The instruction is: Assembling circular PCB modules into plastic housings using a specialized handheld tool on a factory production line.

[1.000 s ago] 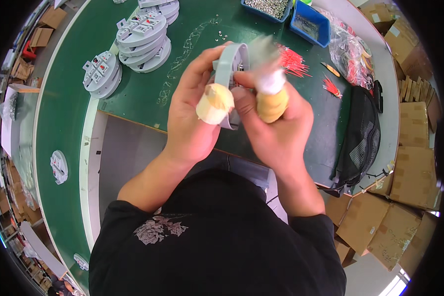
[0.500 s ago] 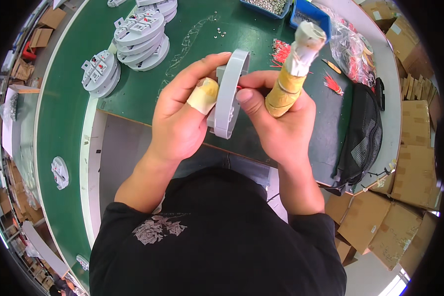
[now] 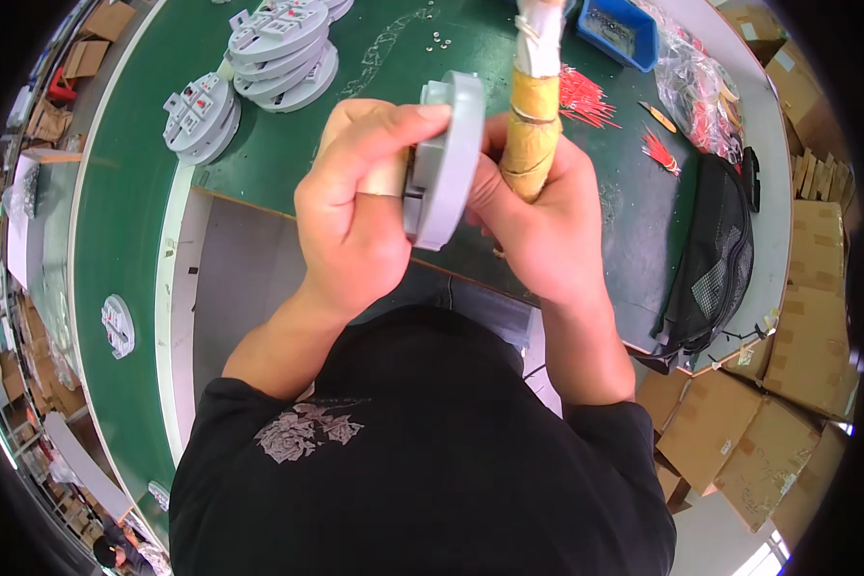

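My left hand point(image 3: 355, 206) is closed around a grey round plastic base point(image 3: 453, 163), tilted on edge so that its rim faces me. The left thumb wears a pale tape wrap and lies against the base's raised parts. Close against the other face is my right hand point(image 3: 547, 226), its fingers curled and their tips hidden by the base. Upright in the right hand stands a stick-like tool point(image 3: 531, 130), wrapped in yellow tape with a white wrapped top; its kind and lower end cannot be made out.
Stacked grey bases point(image 3: 283, 58) and a smaller stack point(image 3: 202, 120) stand on the green table at left. Red wires point(image 3: 586, 101), a blue bin point(image 3: 616, 36), a small yellow-handled tool point(image 3: 659, 117) and a black mesh bag point(image 3: 720, 254) lie at right. Cardboard boxes point(image 3: 730, 422) sit beyond.
The base has tilted and risen slightly. My left thumb has slid behind it, and the right fingertips have gone out of sight. The taped tool has swung left and more upright.
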`<state>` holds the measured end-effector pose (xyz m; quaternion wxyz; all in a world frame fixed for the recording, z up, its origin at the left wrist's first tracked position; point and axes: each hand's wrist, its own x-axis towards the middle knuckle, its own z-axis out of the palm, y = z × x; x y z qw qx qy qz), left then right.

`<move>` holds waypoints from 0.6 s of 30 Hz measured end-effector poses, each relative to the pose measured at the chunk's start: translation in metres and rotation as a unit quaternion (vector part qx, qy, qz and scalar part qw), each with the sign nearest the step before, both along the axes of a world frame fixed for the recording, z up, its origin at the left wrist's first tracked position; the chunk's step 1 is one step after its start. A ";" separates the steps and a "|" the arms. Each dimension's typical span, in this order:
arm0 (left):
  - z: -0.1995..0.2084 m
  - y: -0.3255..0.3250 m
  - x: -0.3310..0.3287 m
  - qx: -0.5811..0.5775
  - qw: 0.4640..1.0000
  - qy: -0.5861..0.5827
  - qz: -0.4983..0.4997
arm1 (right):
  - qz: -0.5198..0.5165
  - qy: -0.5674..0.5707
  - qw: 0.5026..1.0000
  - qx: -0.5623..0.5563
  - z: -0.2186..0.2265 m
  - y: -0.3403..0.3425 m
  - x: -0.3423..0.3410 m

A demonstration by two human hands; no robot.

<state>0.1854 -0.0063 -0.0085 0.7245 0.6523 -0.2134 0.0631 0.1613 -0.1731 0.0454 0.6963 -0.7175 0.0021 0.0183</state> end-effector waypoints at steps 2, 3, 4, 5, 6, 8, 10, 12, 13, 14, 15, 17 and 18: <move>-0.002 0.001 0.006 0.059 0.991 -0.120 0.007 | 0.005 -0.007 1.000 0.027 -0.005 -0.003 -0.002; -0.002 0.001 0.006 0.090 0.980 -0.179 0.010 | 0.008 -0.010 0.999 0.041 -0.007 -0.004 -0.003; -0.002 0.000 0.004 0.093 0.979 -0.178 0.018 | 0.016 -0.010 0.999 0.043 -0.007 -0.004 -0.002; -0.001 -0.002 0.002 -0.071 0.995 -0.055 -0.031 | 0.010 -0.004 0.999 0.031 -0.005 -0.005 -0.001; 0.001 -0.005 0.001 -0.234 0.967 0.068 -0.079 | 0.004 0.002 1.000 0.020 -0.003 -0.005 0.000; 0.006 -0.003 -0.001 -0.386 0.896 0.185 -0.118 | 0.003 0.009 1.000 0.012 0.000 -0.008 0.001; 0.019 0.001 -0.001 -0.445 0.851 0.243 -0.136 | -0.013 -0.011 1.000 -0.013 0.005 -0.014 0.000; 0.026 0.004 -0.004 -0.471 0.827 0.272 -0.143 | -0.020 -0.021 0.999 -0.021 0.007 -0.016 -0.002; 0.028 0.005 -0.007 -0.485 0.815 0.265 -0.171 | -0.027 -0.032 0.999 -0.006 0.007 -0.017 -0.003; 0.030 0.005 -0.010 -0.500 0.802 0.258 -0.201 | -0.036 -0.043 0.998 0.007 0.007 -0.018 -0.005; 0.030 0.005 -0.012 -0.514 0.787 0.252 -0.231 | -0.045 -0.053 0.997 0.020 0.007 -0.018 -0.006; 0.028 0.007 -0.014 -0.519 0.780 0.250 -0.246 | -0.040 -0.056 0.997 0.030 0.007 -0.017 -0.008; 0.027 0.009 -0.016 -0.526 0.772 0.246 -0.260 | -0.035 -0.060 0.997 0.038 0.007 -0.017 -0.009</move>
